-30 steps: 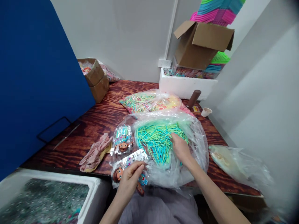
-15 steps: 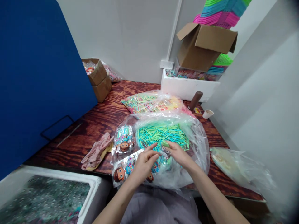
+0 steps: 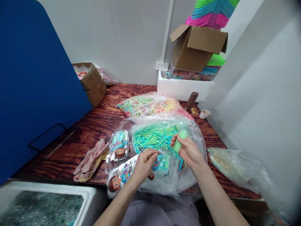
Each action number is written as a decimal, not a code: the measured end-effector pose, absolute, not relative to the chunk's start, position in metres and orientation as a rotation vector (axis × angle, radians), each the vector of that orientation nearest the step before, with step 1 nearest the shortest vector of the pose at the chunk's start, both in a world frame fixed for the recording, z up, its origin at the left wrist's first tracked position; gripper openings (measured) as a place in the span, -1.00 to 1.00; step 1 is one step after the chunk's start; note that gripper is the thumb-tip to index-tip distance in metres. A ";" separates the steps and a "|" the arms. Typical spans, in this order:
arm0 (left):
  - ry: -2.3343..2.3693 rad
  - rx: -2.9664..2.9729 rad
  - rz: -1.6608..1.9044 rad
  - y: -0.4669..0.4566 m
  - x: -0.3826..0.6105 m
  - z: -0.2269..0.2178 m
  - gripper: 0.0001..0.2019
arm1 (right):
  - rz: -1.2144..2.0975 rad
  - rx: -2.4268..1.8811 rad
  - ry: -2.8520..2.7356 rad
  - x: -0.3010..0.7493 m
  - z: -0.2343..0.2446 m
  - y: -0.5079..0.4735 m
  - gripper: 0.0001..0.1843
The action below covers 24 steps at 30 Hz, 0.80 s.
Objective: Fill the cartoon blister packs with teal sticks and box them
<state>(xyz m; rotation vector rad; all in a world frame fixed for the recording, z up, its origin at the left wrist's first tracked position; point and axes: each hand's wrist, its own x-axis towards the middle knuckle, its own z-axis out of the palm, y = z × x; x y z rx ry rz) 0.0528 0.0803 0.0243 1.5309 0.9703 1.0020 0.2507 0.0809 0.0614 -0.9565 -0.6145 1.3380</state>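
My right hand (image 3: 189, 152) is closed around a small bundle of light green sticks (image 3: 179, 141), tilted above the open clear bag. My left hand (image 3: 145, 163) is pinched at the upper edge of a clear printed pouch (image 3: 162, 164), through which blue and green show. Beneath both hands, the large clear plastic bag (image 3: 199, 138) lies spread, with loose green and blue sticks (image 3: 152, 138) inside. A filled pouch with a cartoon face (image 3: 119, 146) lies at the left. Closer to me are flat silver cartoon pouches (image 3: 117, 180), partly covered by my left forearm.
Behind lies a bag of multicoloured sticks (image 3: 143, 105). Pink cloth gloves (image 3: 90, 161) rest at the left, a crumpled clear bag (image 3: 235, 166) at the right. A paper cup (image 3: 204, 113), brown cylinder (image 3: 191, 100) and white foam box (image 3: 183, 89) stand farther back; another foam box (image 3: 90, 191) sits lower left.
My right hand has moved up and right, away from the pouch, and the green stick bundle in it now shows clearly. My left hand stays near the pouch. The view has shifted slightly.
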 end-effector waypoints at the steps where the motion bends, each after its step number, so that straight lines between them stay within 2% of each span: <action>1: 0.977 1.495 0.971 0.076 0.051 0.025 -0.75 | 1.373 -0.878 -0.573 0.248 0.066 0.080 -0.75; 6: 0.972 1.265 0.878 0.060 0.047 0.014 -0.73 | 1.440 -0.673 -0.500 0.220 0.078 0.082 -0.81; 11: 0.983 1.069 0.938 0.055 0.047 0.008 -0.72 | 1.475 -0.648 -0.548 0.197 0.069 0.075 -0.83; 15: 1.013 1.027 1.006 0.051 0.045 0.010 -0.72 | 1.460 -0.821 -0.664 0.190 0.061 0.058 -0.78; 19: 1.007 1.071 1.018 0.046 0.041 0.010 -0.71 | 1.449 -1.094 -1.047 0.189 0.071 0.042 -0.74; 21: 1.020 1.070 1.052 0.045 0.038 0.009 -0.70 | 1.435 -1.139 -1.183 0.188 0.079 0.037 -0.63; 23: 1.037 1.034 1.104 0.043 0.035 0.009 -0.71 | 1.320 -1.150 -1.224 0.186 0.085 0.035 -0.54; 24: 1.038 1.010 1.126 0.043 0.033 0.009 -0.71 | 1.230 -1.162 -1.255 0.185 0.086 0.034 -0.58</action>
